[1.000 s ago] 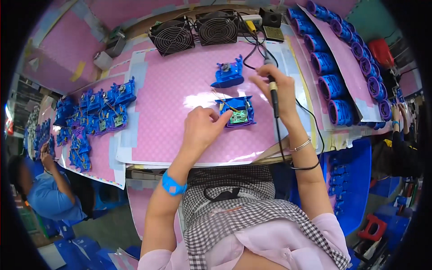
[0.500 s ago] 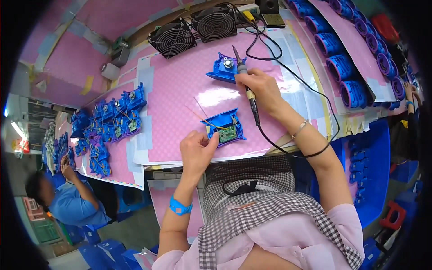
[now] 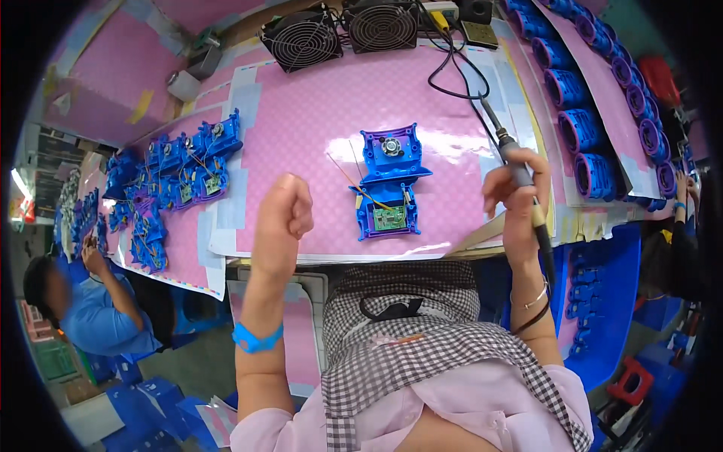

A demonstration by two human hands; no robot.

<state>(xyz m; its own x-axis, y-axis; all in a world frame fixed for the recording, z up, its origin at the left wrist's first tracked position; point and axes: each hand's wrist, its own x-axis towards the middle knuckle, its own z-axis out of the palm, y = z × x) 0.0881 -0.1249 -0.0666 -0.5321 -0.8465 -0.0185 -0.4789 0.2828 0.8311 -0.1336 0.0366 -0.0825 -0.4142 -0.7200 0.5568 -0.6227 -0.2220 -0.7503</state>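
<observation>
My right hand (image 3: 520, 200) grips a soldering iron (image 3: 520, 169) by its handle, its tip pointing up and away over the right part of the table. Left of the work, my left hand (image 3: 282, 218) is raised with its fingers curled in, and I see nothing in it. Between the hands lie two blue plastic shell halves, end to end. A round metal part sits in the far shell (image 3: 392, 154). In the near shell (image 3: 365, 222) is a green circuit board (image 3: 389, 218), with thin wires sticking out to the upper left. Neither hand touches the shells.
Two black fans (image 3: 301, 41) stand at the table's back edge, beside the iron's black cable (image 3: 452, 71). Wired blue shells (image 3: 184, 162) crowd the left, where a co-worker in blue (image 3: 113, 305) sits. Rows of blue housings (image 3: 580, 128) line the right, above a blue bin (image 3: 614, 286).
My left hand has left the circuit board and moved left. My right hand has carried the iron rightward, off the far shell. That shell now sits turned against the near one.
</observation>
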